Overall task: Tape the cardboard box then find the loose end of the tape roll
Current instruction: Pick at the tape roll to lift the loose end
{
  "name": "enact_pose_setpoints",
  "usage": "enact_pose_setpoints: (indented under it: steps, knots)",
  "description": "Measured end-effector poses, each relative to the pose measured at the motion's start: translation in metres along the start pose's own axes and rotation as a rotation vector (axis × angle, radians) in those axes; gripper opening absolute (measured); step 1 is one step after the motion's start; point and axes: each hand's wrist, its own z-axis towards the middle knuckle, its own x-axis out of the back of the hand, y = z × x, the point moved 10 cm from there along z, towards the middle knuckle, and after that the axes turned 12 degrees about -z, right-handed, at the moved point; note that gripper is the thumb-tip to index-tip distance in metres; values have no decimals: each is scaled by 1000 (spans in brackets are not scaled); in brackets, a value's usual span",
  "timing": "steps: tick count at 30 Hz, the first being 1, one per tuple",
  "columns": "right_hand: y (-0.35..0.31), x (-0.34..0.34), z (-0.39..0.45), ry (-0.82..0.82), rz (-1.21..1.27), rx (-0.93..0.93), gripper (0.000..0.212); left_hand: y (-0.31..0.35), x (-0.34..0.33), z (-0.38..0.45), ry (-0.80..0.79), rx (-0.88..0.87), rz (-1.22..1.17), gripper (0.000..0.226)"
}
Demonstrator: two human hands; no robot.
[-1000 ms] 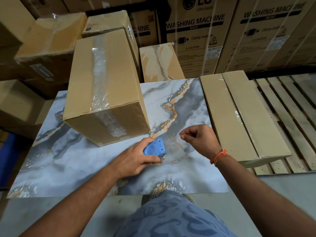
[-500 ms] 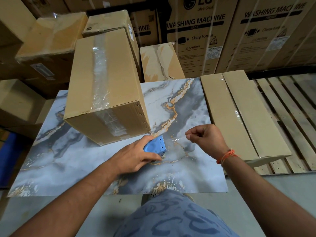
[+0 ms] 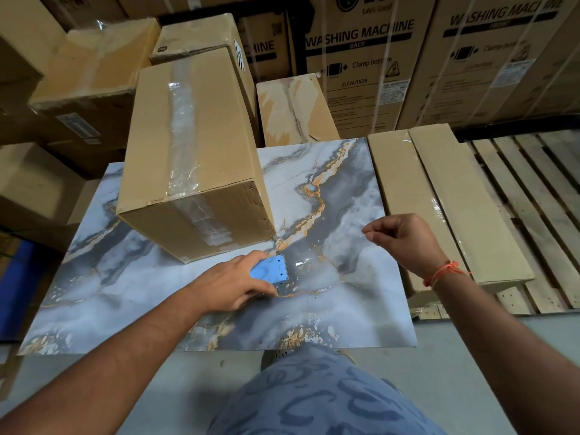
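Note:
A cardboard box (image 3: pixel 219 146) stands on the marble-patterned board (image 3: pixel 125 277), with clear tape along its top seam and down its near face. My left hand (image 3: pixel 238 282) grips a blue tape dispenser (image 3: pixel 271 273) resting on the board just in front of the box. My right hand (image 3: pixel 405 241) is raised to the right, thumb and finger pinched on the clear tape end (image 3: pixel 365 234). A stretch of clear tape (image 3: pixel 326 252) runs from the dispenser's toothed edge to those fingers. The tape roll itself is hidden under my left hand.
A long flat carton (image 3: pixel 439 196) lies right of the board on a wooden pallet (image 3: pixel 539 199). Several cardboard boxes stack behind and to the left, including large washing machine cartons (image 3: pixel 361 67). My knee (image 3: pixel 314 390) is below the board's near edge.
My right hand has moved right and up, away from the dispenser, drawing out a longer strip of clear tape. My left hand stays on the dispenser.

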Motion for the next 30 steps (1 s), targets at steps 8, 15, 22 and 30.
enact_pose_setpoints:
  steps: [8, 15, 22, 30]
  knots:
    - [21, 6, -13, 109, 25, -88, 7, 21, -10, 25, -76, -36, 80, 38]
    - [44, 5, -24, 131, 15, -143, 6, 40, -24, 53, -124, -46, 156, 37]
    - [41, 0, -29, 133, -29, -114, 8, 54, -42, 84, -173, 71, 231, 37]
    - [5, -13, -29, 164, -104, -23, 17, 63, -53, 114, -256, 209, 297, 36]
